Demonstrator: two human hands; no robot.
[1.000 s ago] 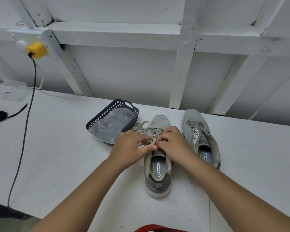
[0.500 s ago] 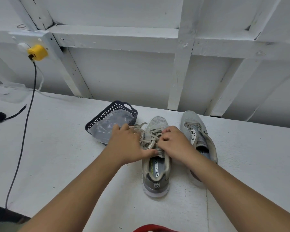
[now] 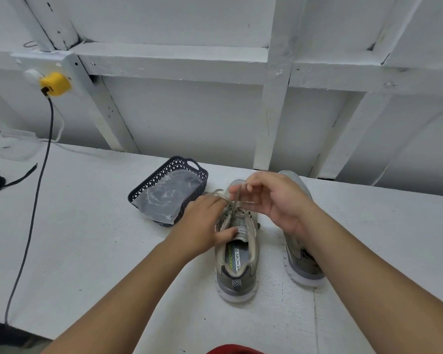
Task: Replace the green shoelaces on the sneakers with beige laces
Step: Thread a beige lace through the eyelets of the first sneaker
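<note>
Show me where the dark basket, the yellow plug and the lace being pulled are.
dark basket [image 3: 187, 165]: head view, far rim beside handle.
yellow plug [image 3: 54, 83]: head view, plug body.
lace [image 3: 234, 204]: head view, strand under the right hand's fingertips.
</note>
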